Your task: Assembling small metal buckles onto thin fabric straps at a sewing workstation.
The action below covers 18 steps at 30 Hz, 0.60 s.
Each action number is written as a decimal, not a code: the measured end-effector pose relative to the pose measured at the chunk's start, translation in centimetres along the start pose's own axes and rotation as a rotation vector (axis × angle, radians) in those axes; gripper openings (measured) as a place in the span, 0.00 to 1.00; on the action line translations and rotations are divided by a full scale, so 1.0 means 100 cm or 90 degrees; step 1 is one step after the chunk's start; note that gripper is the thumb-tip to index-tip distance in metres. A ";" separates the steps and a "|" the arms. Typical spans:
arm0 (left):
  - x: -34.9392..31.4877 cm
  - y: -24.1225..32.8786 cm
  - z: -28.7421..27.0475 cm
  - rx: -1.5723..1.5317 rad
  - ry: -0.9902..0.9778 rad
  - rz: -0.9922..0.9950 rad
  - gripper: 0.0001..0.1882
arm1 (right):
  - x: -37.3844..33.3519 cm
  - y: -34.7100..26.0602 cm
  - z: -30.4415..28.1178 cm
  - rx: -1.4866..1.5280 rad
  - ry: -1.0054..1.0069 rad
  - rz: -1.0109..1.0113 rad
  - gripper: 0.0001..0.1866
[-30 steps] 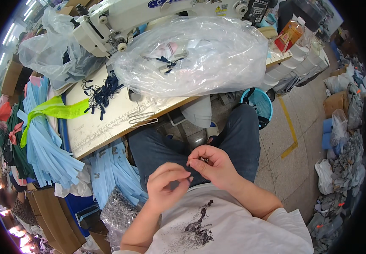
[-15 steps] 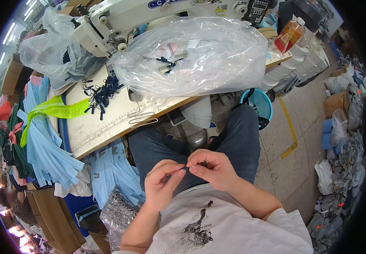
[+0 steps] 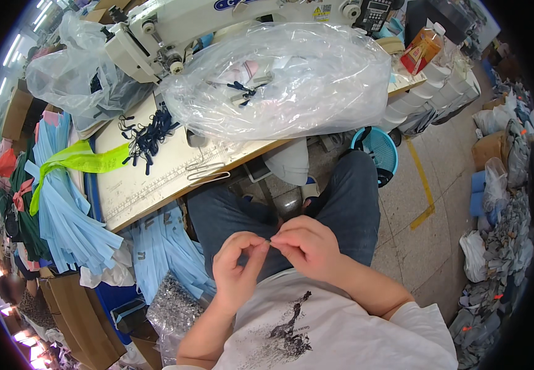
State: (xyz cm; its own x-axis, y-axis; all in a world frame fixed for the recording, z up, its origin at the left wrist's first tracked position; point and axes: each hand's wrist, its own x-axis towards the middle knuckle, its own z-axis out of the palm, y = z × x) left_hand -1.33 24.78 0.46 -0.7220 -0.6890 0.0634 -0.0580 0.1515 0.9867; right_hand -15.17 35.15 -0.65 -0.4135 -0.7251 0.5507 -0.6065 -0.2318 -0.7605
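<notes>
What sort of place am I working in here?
Most likely a garment or textile workshop: a white sewing machine stands at the far side of the worktop, light-blue strips hang by its left end, and grey scraps, apparently cloth, are heaped at far right.

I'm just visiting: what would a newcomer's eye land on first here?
Probably the big, shiny clear plastic bag on the table, just in front of the white sewing machine. Next, the neon yellow-green strip draped across light blue strips at the left. Then the left hand and right hand, fingertips pinched close together above the lap.
</notes>
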 end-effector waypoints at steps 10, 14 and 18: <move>-0.003 -0.009 0.003 -0.053 0.019 -0.082 0.06 | -0.004 -0.005 0.004 0.078 0.004 0.070 0.14; -0.004 -0.008 0.001 -0.072 0.039 -0.075 0.06 | -0.004 -0.009 0.002 0.290 -0.025 0.271 0.07; -0.007 -0.009 -0.003 -0.090 -0.013 -0.056 0.10 | -0.003 -0.010 -0.001 0.437 -0.062 0.462 0.06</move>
State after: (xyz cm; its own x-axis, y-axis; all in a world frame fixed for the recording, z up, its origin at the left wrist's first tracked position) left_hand -0.59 24.88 -0.42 -0.7319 -0.6809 -0.0264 -0.0250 -0.0119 0.9996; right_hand -14.50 35.64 -0.05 -0.4515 -0.8824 -0.1323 0.3055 -0.0135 -0.9521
